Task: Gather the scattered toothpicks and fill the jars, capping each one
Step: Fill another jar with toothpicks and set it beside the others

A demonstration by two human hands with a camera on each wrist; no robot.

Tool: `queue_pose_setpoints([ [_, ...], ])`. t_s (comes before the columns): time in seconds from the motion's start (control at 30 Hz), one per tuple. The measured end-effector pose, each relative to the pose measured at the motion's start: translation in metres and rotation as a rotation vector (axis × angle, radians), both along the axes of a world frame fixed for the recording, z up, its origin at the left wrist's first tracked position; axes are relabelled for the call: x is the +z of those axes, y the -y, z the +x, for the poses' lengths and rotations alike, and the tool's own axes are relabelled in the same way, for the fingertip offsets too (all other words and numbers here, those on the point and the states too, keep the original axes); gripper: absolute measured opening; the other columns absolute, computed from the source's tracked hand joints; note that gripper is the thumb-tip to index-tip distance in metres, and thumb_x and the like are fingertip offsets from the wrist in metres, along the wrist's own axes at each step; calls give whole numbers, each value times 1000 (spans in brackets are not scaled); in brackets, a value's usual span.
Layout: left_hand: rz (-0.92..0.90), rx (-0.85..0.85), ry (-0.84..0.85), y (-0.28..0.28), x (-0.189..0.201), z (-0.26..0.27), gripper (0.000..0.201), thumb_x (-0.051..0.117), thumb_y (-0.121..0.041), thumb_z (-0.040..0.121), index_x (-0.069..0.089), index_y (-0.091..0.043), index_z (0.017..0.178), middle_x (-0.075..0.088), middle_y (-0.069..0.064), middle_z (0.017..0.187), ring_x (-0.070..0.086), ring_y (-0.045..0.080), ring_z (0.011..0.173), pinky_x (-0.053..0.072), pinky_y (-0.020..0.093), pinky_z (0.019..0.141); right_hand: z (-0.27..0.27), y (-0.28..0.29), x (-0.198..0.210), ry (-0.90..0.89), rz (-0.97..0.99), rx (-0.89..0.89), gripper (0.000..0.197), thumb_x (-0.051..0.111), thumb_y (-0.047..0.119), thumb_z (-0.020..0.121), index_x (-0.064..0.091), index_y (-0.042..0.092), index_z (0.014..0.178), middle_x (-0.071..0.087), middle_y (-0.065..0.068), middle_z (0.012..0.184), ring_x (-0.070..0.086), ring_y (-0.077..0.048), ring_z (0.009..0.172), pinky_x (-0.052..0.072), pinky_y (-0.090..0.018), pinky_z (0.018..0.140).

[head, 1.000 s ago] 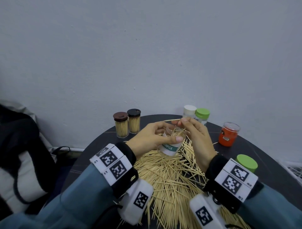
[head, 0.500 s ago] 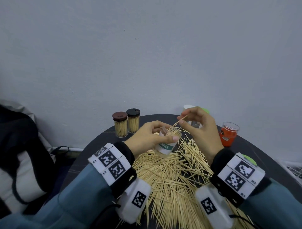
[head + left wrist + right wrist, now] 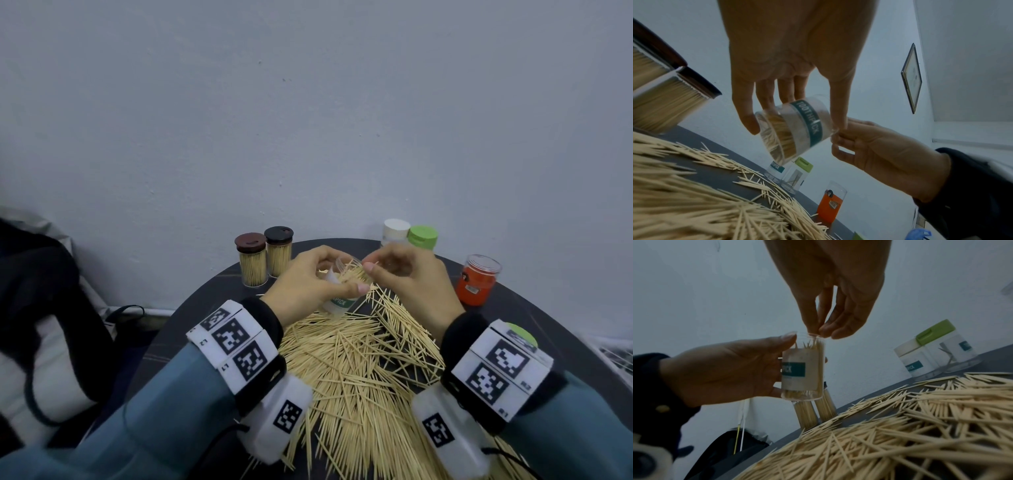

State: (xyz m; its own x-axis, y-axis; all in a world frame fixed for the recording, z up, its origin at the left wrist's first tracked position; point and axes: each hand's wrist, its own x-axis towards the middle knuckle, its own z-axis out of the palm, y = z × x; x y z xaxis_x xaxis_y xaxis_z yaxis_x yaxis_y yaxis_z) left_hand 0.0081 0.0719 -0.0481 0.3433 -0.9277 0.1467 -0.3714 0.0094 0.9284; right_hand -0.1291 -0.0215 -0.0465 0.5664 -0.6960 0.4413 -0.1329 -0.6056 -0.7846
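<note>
Above the toothpick pile (image 3: 359, 363), the left hand (image 3: 308, 284) grips a tilted clear jar (image 3: 797, 128); the right hand (image 3: 414, 287) pinches toothpicks at its open mouth.

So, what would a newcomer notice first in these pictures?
First, the big pile of toothpicks spread over the dark round table. Then the hands above it: the left hand holds a clear jar, and the right hand pinches at its open mouth.
</note>
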Motion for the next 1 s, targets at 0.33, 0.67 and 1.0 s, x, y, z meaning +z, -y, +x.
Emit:
queue_pose_setpoints([
  [0.33,17,-29,45,-1,3,-1,50,78,-29,71,59,-19,116,65,-5,108,59,8,103,46,25,94,-3,-3,8,-84,-64,-42,12,69,29,80,74,18,80,63,8,66,49,-8,61,37,-18,57],
  [0.67,-44,48,-6,-3,16,19,49,78,-30,70,60,-17,114,67,-2,105,61,12,101,47,25,88,1,8,-9,-627,-14,146,22,62,14,87,58,16,109,60,7,100,58,-8,97,46,-20,89],
  [1.0,-26,71,-23,0,20,29,50,79,-31,70,59,-19,114,64,1,112,58,12,106,49,24,87,63,2,-14,-1205,-345,308,59,66,23,83,40,10,134,46,-7,134,47,-22,120,39,-31,101],
])
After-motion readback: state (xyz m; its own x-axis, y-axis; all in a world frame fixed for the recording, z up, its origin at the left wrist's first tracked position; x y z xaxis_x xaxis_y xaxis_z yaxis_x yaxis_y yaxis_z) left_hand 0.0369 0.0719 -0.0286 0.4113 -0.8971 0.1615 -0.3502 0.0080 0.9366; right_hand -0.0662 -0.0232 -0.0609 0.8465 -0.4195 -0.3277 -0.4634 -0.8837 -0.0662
